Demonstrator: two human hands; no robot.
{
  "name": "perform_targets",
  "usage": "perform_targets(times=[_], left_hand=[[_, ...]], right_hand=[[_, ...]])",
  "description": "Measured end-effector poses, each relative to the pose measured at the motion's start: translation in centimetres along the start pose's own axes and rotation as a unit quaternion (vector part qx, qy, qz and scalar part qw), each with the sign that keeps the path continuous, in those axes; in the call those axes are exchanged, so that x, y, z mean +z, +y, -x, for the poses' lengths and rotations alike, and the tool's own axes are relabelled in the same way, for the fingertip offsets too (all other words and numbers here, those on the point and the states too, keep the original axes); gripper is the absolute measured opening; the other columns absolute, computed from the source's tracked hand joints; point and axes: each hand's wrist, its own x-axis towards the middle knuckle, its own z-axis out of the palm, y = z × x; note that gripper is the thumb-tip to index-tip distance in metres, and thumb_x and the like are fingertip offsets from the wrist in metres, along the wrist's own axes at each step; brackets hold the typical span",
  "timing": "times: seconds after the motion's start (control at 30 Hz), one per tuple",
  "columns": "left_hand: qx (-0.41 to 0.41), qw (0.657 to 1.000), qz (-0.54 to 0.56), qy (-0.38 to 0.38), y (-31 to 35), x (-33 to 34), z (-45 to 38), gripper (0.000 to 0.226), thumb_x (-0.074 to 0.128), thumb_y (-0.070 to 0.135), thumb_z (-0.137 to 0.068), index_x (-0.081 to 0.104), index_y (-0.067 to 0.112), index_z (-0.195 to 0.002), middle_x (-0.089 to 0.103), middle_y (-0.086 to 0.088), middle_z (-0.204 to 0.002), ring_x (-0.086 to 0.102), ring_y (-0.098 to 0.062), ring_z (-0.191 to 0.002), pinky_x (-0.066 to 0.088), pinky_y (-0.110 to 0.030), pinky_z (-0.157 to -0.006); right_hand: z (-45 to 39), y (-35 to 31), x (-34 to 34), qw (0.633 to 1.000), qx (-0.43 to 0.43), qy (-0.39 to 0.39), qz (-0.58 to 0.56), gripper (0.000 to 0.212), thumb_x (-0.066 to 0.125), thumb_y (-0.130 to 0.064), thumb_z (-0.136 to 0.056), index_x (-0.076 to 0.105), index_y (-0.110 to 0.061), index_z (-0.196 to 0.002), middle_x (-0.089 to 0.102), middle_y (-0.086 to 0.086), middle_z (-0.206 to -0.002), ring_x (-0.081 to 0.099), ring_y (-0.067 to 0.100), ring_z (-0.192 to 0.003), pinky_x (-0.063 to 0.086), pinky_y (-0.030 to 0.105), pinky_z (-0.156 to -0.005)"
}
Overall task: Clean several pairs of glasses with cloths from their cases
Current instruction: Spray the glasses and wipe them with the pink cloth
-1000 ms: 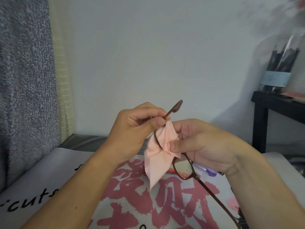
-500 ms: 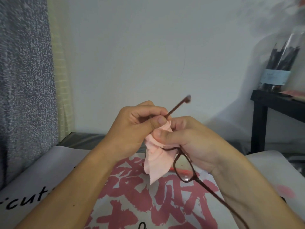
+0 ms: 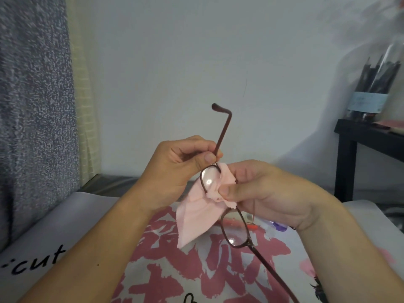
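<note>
The left hand (image 3: 175,169) pinched the glasses (image 3: 220,193) at the temple hinge while the right hand (image 3: 260,191) pinched the pink cloth (image 3: 196,217) onto the upper lens, lower lens seemingly still unwiped

Glasses (image 3: 235,228): thin brown frame, smooth, slight sheen; looks plastic, material not certain. Lenses clear, glossy, bright glare spot on upper lens.
Cloth (image 3: 196,217): pale pink fabric, matt, soft, creased; zigzag-cut edge.
Table cover (image 3: 153,270): white sheet with red and black print, smooth, low sheen; cloth or plastic cannot be told.
Curtain (image 3: 32,106) at left edge: grey speckled woven textile, rough, matt.
Wall (image 3: 196,51): white, matt, smooth.
Side table (image 3: 349,136) at right: black, matt.
Container (image 3: 376,84) on it: clear, glossy, pale paper-like label.
</note>
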Motion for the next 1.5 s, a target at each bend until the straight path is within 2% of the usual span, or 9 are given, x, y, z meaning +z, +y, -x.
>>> perform_targets(times=[0.23,0.4,0.57,0.73,0.9,1.03,1.23,1.37,1.5], left_hand=[[-0.016,0.999,-0.027,-0.024,0.0,0.3,0.1,0.015,0.075,0.012,-0.082,0.082,0.025,-0.085,0.069,0.002,-0.081,0.064,-0.014,-0.080,0.053,-0.024,-0.076],[-0.052,0.998,-0.002,0.027,-0.1,0.8,0.2,0.011,0.071,0.013,-0.080,0.080,0.020,-0.081,0.071,0.004,-0.078,0.067,-0.009,-0.075,0.053,-0.019,-0.071],[-0.063,0.997,0.008,0.048,0.0,0.6,0.2,0.010,0.073,0.017,-0.080,0.080,0.025,-0.077,0.071,0.002,-0.082,0.066,-0.011,-0.077,0.053,-0.021,-0.074],[-0.032,0.993,0.017,0.115,0.6,-0.5,-0.1,0.018,0.072,0.021,-0.077,0.082,0.034,-0.083,0.075,0.009,-0.085,0.069,-0.007,-0.085,0.053,-0.019,-0.082],[0.020,0.990,-0.129,0.054,1.7,-0.9,-0.1,0.021,0.068,0.020,-0.084,0.080,0.037,-0.086,0.072,0.010,-0.089,0.065,-0.011,-0.088,0.052,-0.022,-0.075],[0.134,0.908,-0.388,-0.089,3.5,-1.0,-0.3,0.012,0.068,0.024,-0.093,0.078,0.026,-0.099,0.069,0.014,-0.093,0.061,-0.017,-0.095,0.048,-0.025,-0.082],[0.238,0.703,-0.649,-0.169,4.6,-0.7,-0.4,0.034,0.081,0.009,-0.080,0.076,0.030,-0.106,0.068,0.007,-0.095,0.055,-0.021,-0.090,0.035,-0.037,-0.082],[0.250,0.738,-0.602,-0.176,5.1,-0.3,-0.3,0.019,0.067,0.019,-0.092,0.076,0.029,-0.105,0.067,0.009,-0.094,0.056,-0.019,-0.089,0.040,-0.037,-0.081],[0.166,0.849,-0.488,-0.121,4.0,-0.8,-0.3,0.016,0.062,0.031,-0.099,0.077,0.029,-0.105,0.065,0.015,-0.096,0.057,-0.011,-0.095,0.048,-0.035,-0.083]], right_hand=[[-0.9,0.6,0.6,0.997,0.016,0.062,0.035,0.014,0.068,0.005,-0.089,0.072,-0.003,-0.100,0.074,0.011,-0.091,0.071,0.023,-0.086,0.055,0.036,-0.083],[-0.9,0.6,0.9,0.994,0.002,0.110,0.026,0.027,0.066,-0.029,-0.095,0.074,-0.006,-0.084,0.071,0.009,-0.079,0.067,0.019,-0.074,0.052,0.029,-0.076],[-1.4,0.5,1.3,0.988,-0.016,0.151,0.006,0.026,0.060,-0.028,-0.100,0.074,-0.008,-0.091,0.070,0.006,-0.080,0.063,0.016,-0.077,0.050,0.024,-0.076],[0.1,-0.3,-2.5,0.956,-0.063,0.286,-0.026,0.025,0.056,-0.022,-0.103,0.071,-0.003,-0.104,0.075,0.018,-0.107,0.070,0.038,-0.104,0.057,0.046,-0.093],[2.3,-0.7,-5.2,0.943,-0.008,0.327,0.066,0.031,0.056,-0.023,-0.102,0.070,0.002,-0.112,0.075,0.018,-0.112,0.071,0.034,-0.108,0.053,0.043,-0.102],[2.9,-0.8,-4.9,0.948,0.032,0.275,0.155,0.028,0.058,-0.024,-0.101,0.076,-0.003,-0.103,0.077,0.015,-0.101,0.069,0.025,-0.090,0.049,0.035,-0.088],[2.1,-0.8,-3.8,0.963,0.040,0.215,0.158,0.023,0.059,-0.021,-0.100,0.077,-0.006,-0.100,0.078,0.012,-0.100,0.073,0.021,-0.088,0.058,0.024,-0.077],[2.2,-0.6,-4.1,0.959,0.043,0.237,0.146,0.023,0.060,-0.018,-0.099,0.076,-0.002,-0.104,0.077,0.016,-0.103,0.072,0.019,-0.087,0.057,0.022,-0.076],[2.5,-0.6,-4.4,0.946,0.026,0.279,0.162,0.013,0.063,-0.009,-0.098,0.072,-0.005,-0.106,0.077,0.017,-0.098,0.070,0.019,-0.080,0.054,0.023,-0.068]])
